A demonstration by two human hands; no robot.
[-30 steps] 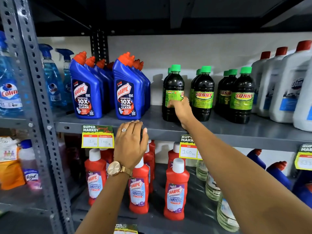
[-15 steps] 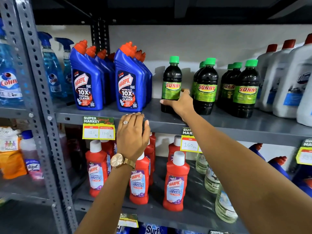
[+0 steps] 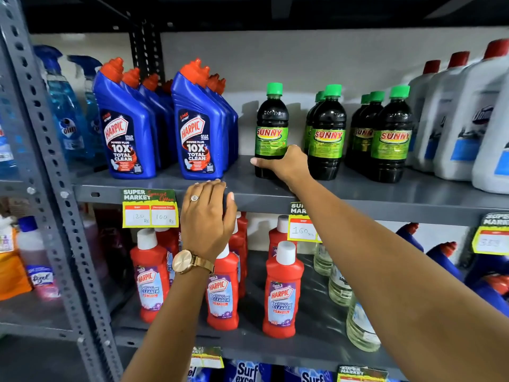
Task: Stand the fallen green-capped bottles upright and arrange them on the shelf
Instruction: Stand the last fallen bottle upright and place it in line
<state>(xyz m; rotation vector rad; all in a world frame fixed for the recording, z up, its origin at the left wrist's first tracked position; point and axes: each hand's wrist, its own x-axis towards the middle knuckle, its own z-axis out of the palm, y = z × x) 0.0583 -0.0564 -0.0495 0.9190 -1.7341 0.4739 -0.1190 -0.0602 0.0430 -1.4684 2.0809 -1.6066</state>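
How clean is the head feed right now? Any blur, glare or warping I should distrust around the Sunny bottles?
Head view: centre sharp, the label on the held Sunny bottle in the right hand reads clearly; bottle shadows fall on the back wall; edges smear and bow, with the blue spray bottles and white jugs blurred; no strong glare.

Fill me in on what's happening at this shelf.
A person is tidying the green-capped Sunny bottles. The right hand has its grip on the lower part of the leftmost Sunny bottle, which stands upright beside the others. The left hand rests on the shelf edge. No bottle lies fallen in view.
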